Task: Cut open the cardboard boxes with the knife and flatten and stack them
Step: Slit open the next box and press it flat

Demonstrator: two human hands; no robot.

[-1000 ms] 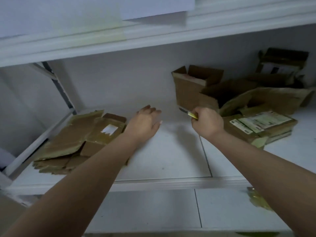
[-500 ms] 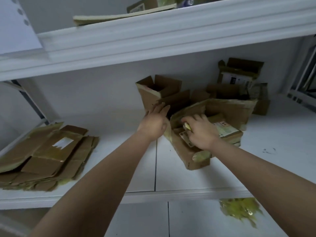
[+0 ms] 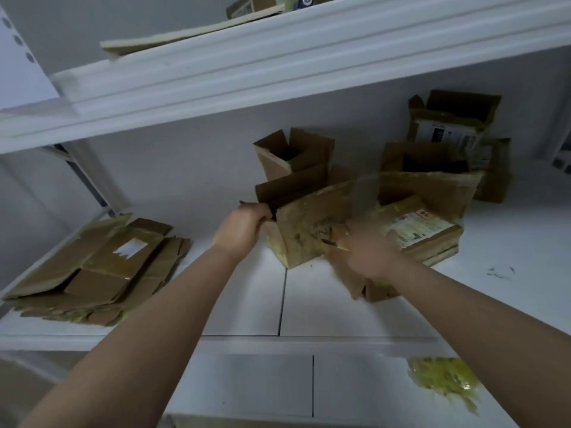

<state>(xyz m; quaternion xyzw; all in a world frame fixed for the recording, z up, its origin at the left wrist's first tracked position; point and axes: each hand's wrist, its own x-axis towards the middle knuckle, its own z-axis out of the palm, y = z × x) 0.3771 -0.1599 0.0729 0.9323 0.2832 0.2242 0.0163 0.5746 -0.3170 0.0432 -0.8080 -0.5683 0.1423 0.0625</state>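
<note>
Hands have moved since a second ago, off the bare white shelf [image 3: 247, 304] and onto the box pile. Left hand [image 3: 242, 228] now grips the edge of a tape-covered brown cardboard box [image 3: 312, 223], fingers curled over it. Right hand [image 3: 367, 254] is blurred; its fingers seem closed on a yellow-handled knife [image 3: 335, 244] against that box. One stack of flattened cardboard [image 3: 95, 270] lies at left. Roughly five more boxes crowd behind.

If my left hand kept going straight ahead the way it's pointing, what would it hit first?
Probably the taped box your left hand already grips at its edge; behind that stands the small open box, though depth is hard to judge.
</note>
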